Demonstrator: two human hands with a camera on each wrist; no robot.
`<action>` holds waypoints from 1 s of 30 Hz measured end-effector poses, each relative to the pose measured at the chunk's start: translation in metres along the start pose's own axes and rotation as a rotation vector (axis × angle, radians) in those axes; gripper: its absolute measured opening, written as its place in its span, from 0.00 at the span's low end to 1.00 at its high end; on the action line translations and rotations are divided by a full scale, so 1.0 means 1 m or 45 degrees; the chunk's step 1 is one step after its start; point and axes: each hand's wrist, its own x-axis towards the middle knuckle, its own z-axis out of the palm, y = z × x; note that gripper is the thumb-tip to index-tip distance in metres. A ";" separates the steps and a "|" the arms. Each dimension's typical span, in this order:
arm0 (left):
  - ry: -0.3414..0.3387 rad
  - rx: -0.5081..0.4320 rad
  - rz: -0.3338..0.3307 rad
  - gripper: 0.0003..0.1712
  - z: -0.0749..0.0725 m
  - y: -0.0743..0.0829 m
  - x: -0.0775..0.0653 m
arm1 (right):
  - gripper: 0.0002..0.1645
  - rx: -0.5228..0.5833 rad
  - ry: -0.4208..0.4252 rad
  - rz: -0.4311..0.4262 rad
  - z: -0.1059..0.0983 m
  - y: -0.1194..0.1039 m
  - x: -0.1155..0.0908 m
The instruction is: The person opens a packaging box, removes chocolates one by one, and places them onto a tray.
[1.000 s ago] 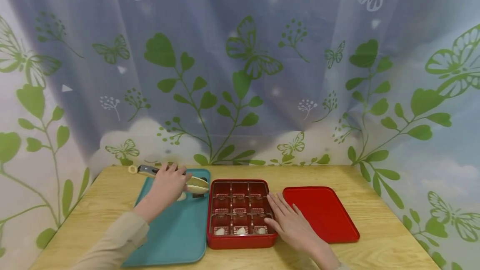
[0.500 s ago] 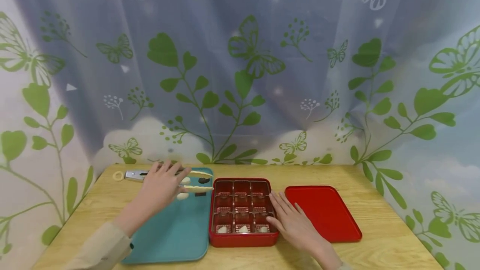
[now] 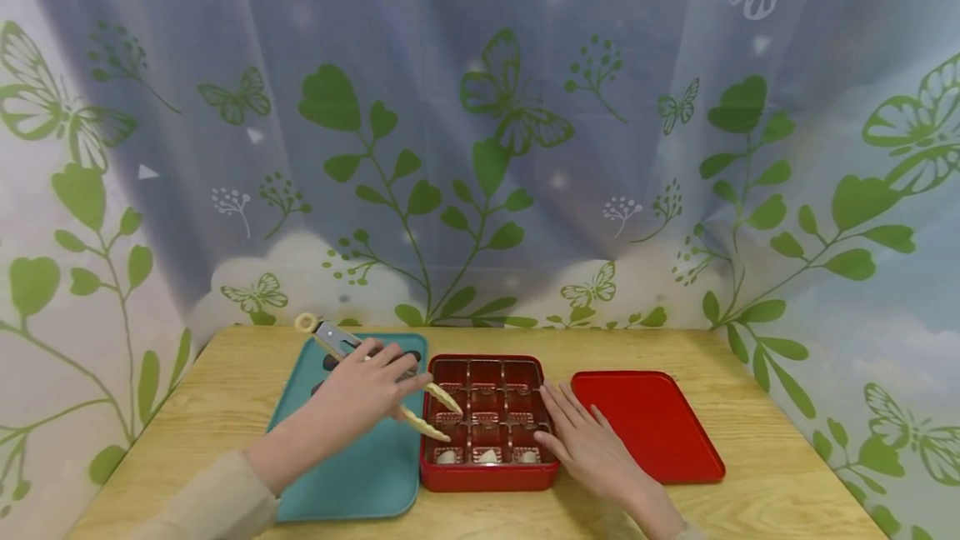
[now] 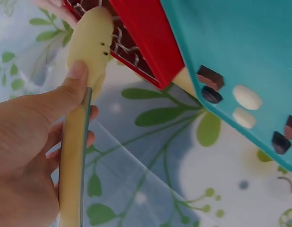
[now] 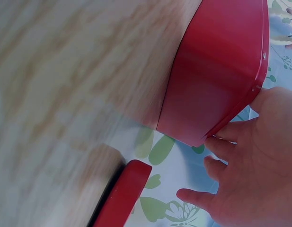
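Note:
My left hand [image 3: 360, 394] grips a pair of tongs [image 3: 330, 338] with a metal handle and cream-coloured tips. The tips stand apart above the left column of a red box [image 3: 487, 478], and I see nothing between them. A clear insert divides the box into several compartments; each front compartment holds a white piece [image 3: 488, 457]. The thumb presses the tongs [image 4: 72, 165] near the cream end in the left wrist view. With fairly straight fingers, my right hand [image 3: 592, 444] rests on the box's right rim; in the right wrist view its fingertips touch the box [image 5: 216, 71].
A teal tray [image 3: 345, 473] lies left of the box. White pieces [image 4: 247, 97] and brown chocolate-like pieces [image 4: 210, 77] lie along its far part. A red lid [image 3: 645, 432] lies flat at the right. Behind the table hangs a patterned curtain [image 3: 420, 190].
My left hand has carried the tongs from above the tray's back right to the right, over the box. The tips point more toward me now. My right hand stays on the rim.

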 end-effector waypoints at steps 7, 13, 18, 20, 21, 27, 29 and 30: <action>-0.106 0.106 0.153 0.33 -0.008 0.012 0.012 | 0.43 0.001 -0.002 -0.011 0.002 0.000 0.000; -0.073 0.179 0.236 0.19 -0.015 0.021 0.029 | 0.42 0.005 0.002 -0.009 0.001 0.000 0.000; -0.173 0.355 0.310 0.14 -0.019 0.034 0.043 | 0.41 0.005 0.010 -0.011 0.000 0.000 0.000; -0.227 0.390 0.328 0.12 -0.020 0.040 0.048 | 0.41 0.005 0.014 -0.014 0.000 0.000 0.000; -0.244 0.395 0.333 0.11 -0.020 0.042 0.050 | 0.41 0.004 0.015 -0.015 0.000 0.000 0.000; -0.247 0.393 0.312 0.11 -0.016 0.045 0.052 | 0.41 0.008 0.010 -0.008 -0.001 0.000 -0.001; -0.237 0.387 0.295 0.13 -0.015 0.043 0.050 | 0.41 0.009 0.005 -0.007 -0.001 0.000 -0.001; -0.230 0.383 0.287 0.14 -0.014 0.042 0.049 | 0.41 0.008 0.004 -0.007 -0.001 0.000 -0.001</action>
